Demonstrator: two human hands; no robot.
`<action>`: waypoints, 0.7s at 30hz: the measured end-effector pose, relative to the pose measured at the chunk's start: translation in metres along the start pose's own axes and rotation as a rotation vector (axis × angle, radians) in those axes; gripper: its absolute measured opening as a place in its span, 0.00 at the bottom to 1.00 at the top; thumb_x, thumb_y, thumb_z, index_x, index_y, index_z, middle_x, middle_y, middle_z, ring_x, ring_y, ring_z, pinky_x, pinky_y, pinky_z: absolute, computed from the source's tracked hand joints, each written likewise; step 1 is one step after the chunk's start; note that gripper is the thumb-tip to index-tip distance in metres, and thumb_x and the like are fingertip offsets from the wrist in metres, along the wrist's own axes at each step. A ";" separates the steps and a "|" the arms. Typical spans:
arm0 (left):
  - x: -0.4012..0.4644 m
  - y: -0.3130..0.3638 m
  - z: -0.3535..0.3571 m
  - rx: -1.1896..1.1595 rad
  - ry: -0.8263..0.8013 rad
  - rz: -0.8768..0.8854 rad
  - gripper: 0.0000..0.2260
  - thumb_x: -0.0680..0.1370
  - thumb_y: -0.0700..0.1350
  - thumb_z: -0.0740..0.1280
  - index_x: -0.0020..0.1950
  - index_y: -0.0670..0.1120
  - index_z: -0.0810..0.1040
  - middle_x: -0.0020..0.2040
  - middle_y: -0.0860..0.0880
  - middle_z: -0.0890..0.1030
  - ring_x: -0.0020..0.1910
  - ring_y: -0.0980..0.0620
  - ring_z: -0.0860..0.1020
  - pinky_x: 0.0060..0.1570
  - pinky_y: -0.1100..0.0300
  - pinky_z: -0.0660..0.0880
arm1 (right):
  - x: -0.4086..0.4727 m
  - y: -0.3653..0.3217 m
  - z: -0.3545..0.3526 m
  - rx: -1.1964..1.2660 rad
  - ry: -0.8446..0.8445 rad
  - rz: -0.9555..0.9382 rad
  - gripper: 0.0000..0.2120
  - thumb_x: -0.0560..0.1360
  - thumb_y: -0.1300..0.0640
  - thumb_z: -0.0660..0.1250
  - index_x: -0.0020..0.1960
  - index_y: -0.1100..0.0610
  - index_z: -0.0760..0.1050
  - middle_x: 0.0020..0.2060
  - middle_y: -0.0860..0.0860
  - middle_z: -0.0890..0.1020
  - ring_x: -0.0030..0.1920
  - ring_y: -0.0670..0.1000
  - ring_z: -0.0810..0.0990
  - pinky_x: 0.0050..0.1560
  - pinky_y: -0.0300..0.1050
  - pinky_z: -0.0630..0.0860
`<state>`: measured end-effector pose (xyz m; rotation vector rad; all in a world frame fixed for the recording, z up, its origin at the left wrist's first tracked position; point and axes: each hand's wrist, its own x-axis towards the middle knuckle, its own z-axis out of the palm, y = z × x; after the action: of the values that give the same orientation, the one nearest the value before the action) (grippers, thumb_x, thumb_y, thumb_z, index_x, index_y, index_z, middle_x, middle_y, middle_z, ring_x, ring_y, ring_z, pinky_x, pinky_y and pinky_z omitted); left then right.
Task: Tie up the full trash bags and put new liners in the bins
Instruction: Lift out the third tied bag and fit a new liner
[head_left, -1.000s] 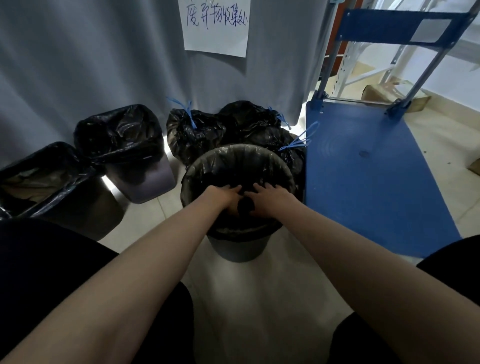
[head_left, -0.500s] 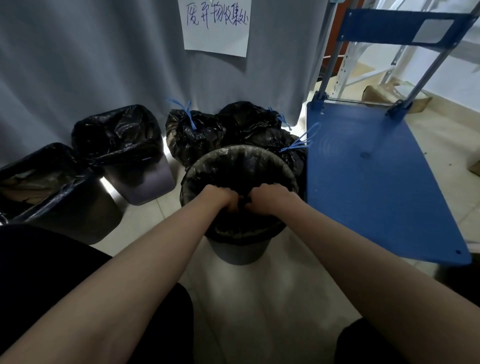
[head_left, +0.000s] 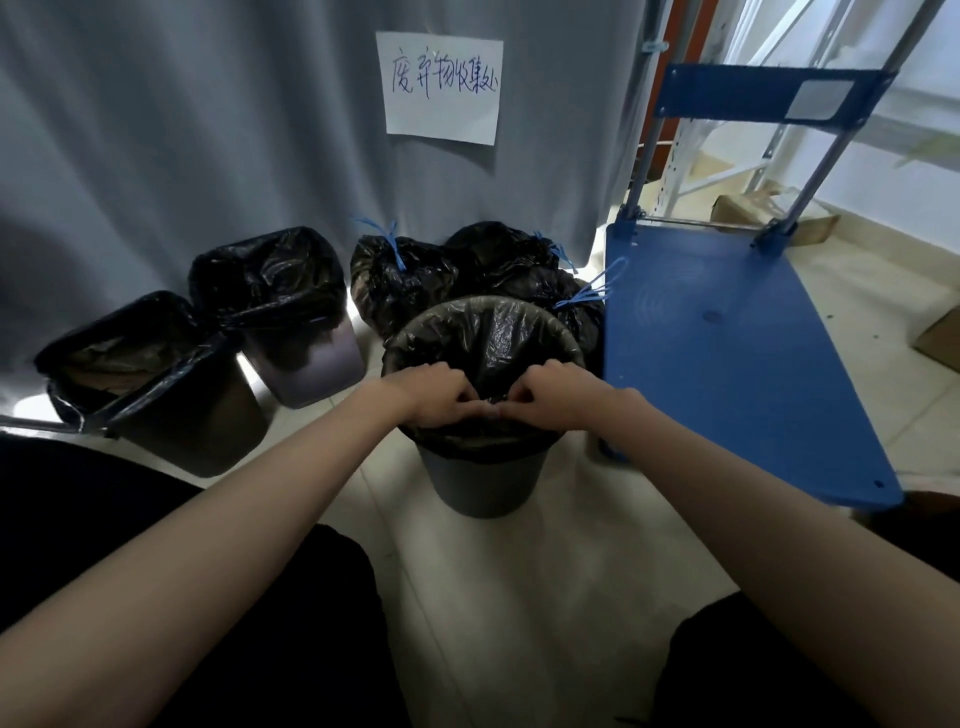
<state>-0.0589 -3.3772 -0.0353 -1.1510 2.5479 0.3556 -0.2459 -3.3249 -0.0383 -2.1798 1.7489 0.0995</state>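
I see a round grey bin (head_left: 480, 480) upright on the floor, its black liner (head_left: 498, 332) folded over the rim; three tied black bags (head_left: 402, 283) sit just behind it.

The left hand (head_left: 434, 397) and right hand (head_left: 553, 397) cover the near rim of the round bin (head_left: 483, 480), hiding what their curled fingers pinch. The bin's inside is too dark to read. The left square bin (head_left: 208, 436) is partly behind a dark knee. The blue cart (head_left: 727, 353) has its handle cut off at the top edge.
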 end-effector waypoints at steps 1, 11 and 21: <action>-0.003 -0.001 0.000 -0.018 0.026 0.038 0.27 0.73 0.73 0.51 0.56 0.60 0.81 0.47 0.54 0.83 0.48 0.53 0.79 0.49 0.53 0.76 | -0.004 0.002 0.000 0.101 -0.003 -0.023 0.19 0.74 0.32 0.61 0.48 0.44 0.82 0.41 0.48 0.82 0.46 0.49 0.78 0.48 0.47 0.75; -0.030 0.019 0.026 0.284 0.234 0.176 0.11 0.79 0.57 0.63 0.49 0.53 0.81 0.42 0.51 0.80 0.44 0.48 0.79 0.39 0.57 0.70 | -0.027 0.004 0.026 -0.084 0.022 -0.143 0.09 0.78 0.51 0.66 0.56 0.46 0.80 0.45 0.48 0.82 0.48 0.51 0.79 0.46 0.50 0.77; -0.014 -0.014 0.024 0.117 0.422 -0.195 0.30 0.81 0.64 0.51 0.76 0.46 0.64 0.77 0.45 0.62 0.76 0.46 0.61 0.73 0.52 0.61 | -0.019 0.025 0.028 -0.097 0.391 0.125 0.25 0.81 0.43 0.55 0.72 0.55 0.70 0.74 0.56 0.65 0.74 0.56 0.61 0.71 0.53 0.64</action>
<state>-0.0353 -3.3680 -0.0528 -1.5480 2.7198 -0.0960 -0.2703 -3.3029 -0.0647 -2.2728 2.1290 -0.2321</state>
